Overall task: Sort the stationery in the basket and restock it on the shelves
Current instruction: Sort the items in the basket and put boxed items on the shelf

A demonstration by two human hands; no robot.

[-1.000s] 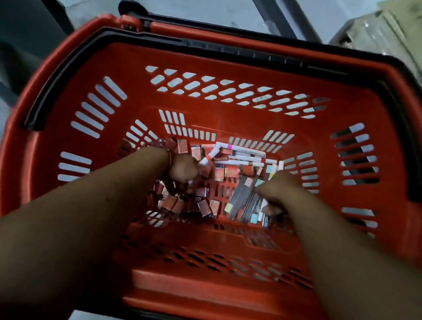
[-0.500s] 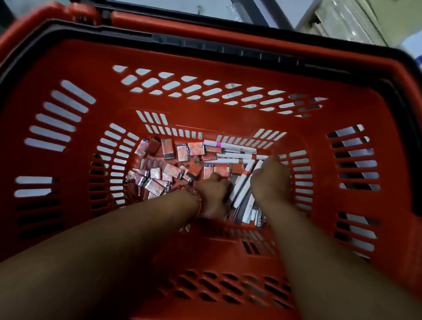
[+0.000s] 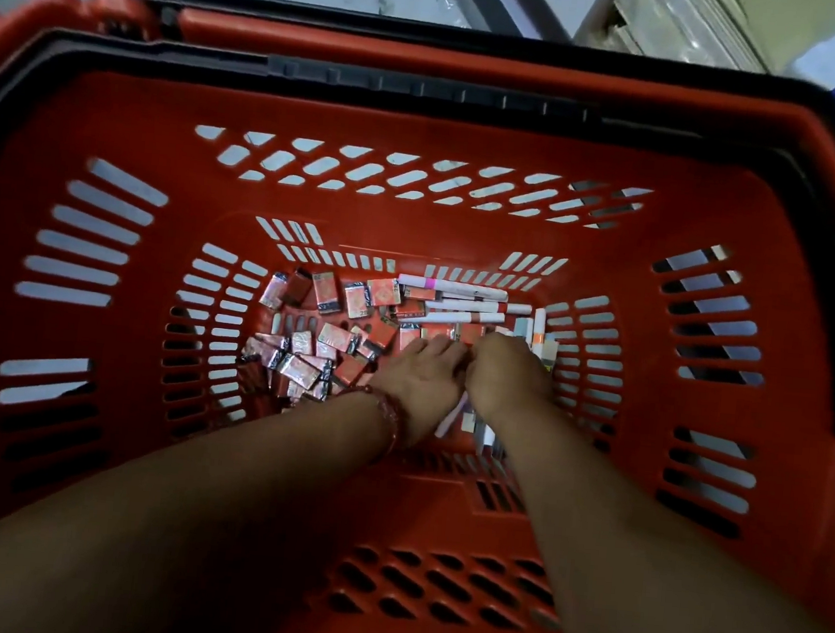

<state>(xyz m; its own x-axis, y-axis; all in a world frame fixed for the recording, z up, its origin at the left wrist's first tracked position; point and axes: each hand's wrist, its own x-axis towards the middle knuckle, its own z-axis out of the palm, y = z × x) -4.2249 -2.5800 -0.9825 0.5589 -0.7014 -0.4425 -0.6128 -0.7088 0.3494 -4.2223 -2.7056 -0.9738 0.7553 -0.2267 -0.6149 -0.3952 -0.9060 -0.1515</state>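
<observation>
Pale floor is showing beyond the red shopping basket (image 3: 421, 130). Down on its bottom, the left hand (image 3: 420, 372) is lying flat-fingered on the wrapped erasers (image 3: 301, 356). The right hand (image 3: 506, 374) is curling among the white markers (image 3: 457, 302), and I cannot tell whether it holds any. Gathering one kind at a time looks wisest.

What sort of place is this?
Probably a shop or stockroom: a red plastic shopping basket holds small wrapped packets and marker pens, with a cardboard carton beyond.

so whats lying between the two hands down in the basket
Head view: the left hand and right hand nearly touch at the knuckles; nothing shows between. Nearer the wrists, a pale pen shows in the gap, on the basket floor.
</observation>
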